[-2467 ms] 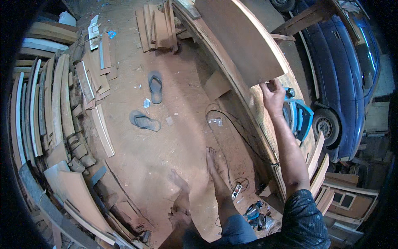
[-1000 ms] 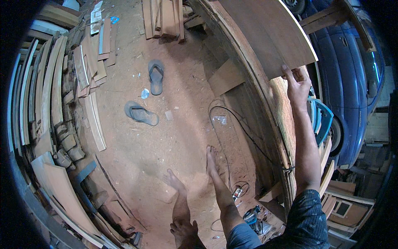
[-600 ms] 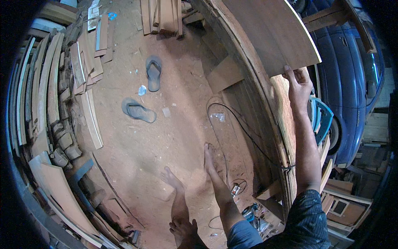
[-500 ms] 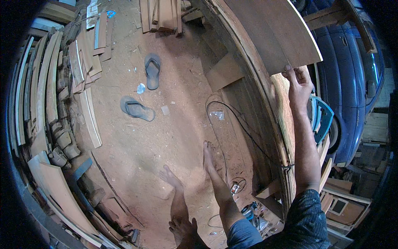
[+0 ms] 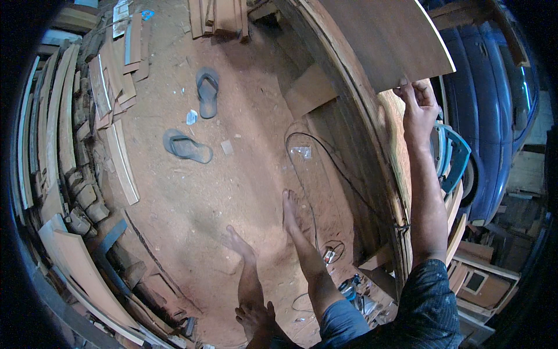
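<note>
Brown board (image 5: 386, 43) gripped, not yet released

The board lies over the counter (image 5: 397, 131), its near edge pinched in the right hand's (image 5: 420, 107) nearly closed grip. Catching the edge looks done; letting go remains. The left hand (image 5: 256, 319), loosely spread by the leg (image 5: 250, 282), apparently holds nothing. The blue tool (image 5: 457, 160) sits ungripped.

The wooden bench (image 5: 397, 119) bears a wide brown panel (image 5: 378, 41) over its far part and a blue power tool (image 5: 455, 160) by its right edge, closer to its near end. On the sandy dirt floor (image 5: 168, 198), two grey flip-flops (image 5: 207, 96) lie well left of the bench, a clear plastic wrapper (image 5: 302, 152) and a black cable (image 5: 321, 143) nearer it, and a power strip (image 5: 329, 255) near its near end.
</note>
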`<state>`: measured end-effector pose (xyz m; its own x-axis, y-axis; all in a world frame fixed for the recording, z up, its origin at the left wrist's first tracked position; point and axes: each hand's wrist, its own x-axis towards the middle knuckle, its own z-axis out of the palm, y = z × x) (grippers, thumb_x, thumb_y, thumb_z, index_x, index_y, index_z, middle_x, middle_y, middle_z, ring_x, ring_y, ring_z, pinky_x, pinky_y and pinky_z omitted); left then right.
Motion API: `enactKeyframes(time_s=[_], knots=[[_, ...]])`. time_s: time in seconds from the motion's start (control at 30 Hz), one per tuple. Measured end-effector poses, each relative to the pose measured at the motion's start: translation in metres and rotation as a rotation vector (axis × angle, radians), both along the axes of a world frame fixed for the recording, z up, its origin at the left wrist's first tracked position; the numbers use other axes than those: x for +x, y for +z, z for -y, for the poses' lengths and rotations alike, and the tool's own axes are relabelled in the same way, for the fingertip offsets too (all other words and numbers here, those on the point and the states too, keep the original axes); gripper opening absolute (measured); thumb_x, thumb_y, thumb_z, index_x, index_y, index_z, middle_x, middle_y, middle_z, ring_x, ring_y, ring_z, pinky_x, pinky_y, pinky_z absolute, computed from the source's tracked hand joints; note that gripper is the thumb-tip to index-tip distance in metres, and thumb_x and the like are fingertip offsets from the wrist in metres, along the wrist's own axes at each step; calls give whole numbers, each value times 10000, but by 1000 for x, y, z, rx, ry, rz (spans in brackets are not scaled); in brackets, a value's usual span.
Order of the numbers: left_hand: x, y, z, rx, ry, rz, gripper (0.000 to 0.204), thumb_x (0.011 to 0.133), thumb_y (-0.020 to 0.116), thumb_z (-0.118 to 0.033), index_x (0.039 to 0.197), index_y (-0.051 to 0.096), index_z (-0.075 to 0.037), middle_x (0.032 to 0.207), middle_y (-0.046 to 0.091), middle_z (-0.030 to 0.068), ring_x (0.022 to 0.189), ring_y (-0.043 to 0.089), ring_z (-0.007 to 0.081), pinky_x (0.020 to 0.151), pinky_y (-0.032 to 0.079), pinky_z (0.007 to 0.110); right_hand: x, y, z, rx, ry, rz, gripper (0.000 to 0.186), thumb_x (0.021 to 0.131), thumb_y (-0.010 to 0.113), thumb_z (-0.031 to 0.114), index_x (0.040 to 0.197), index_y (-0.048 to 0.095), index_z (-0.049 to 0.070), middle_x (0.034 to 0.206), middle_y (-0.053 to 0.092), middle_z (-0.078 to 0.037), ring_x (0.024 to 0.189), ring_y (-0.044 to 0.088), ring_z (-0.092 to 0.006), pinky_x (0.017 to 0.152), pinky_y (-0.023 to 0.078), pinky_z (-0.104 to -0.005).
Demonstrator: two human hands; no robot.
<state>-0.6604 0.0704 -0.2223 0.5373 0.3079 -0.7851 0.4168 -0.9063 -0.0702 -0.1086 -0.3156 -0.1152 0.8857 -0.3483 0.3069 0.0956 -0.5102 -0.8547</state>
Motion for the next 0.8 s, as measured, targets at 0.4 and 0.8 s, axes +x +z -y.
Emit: enactKeyframes(time_s=[0.4,0.8], knots=[[37,8,7,-66,44,-162,715,865,627,-600,1311,660,-42,1506,447,222,1371,378,490,1097,356,626,-113,-14,-40,-183,-171,-111,274,940,745,105,1174,685,-25,1037,713,-84,960,654,-160,878,521,-299],[51,27,-22,-332,-35,2,584,891,646,-457,1351,633,-97,1415,539,196,1239,532,441,1028,489,522,-351,43,-47,385,-56,-735,226,923,749,160,1055,722,-22,872,699,-72,772,633,-138,711,513,-292]])
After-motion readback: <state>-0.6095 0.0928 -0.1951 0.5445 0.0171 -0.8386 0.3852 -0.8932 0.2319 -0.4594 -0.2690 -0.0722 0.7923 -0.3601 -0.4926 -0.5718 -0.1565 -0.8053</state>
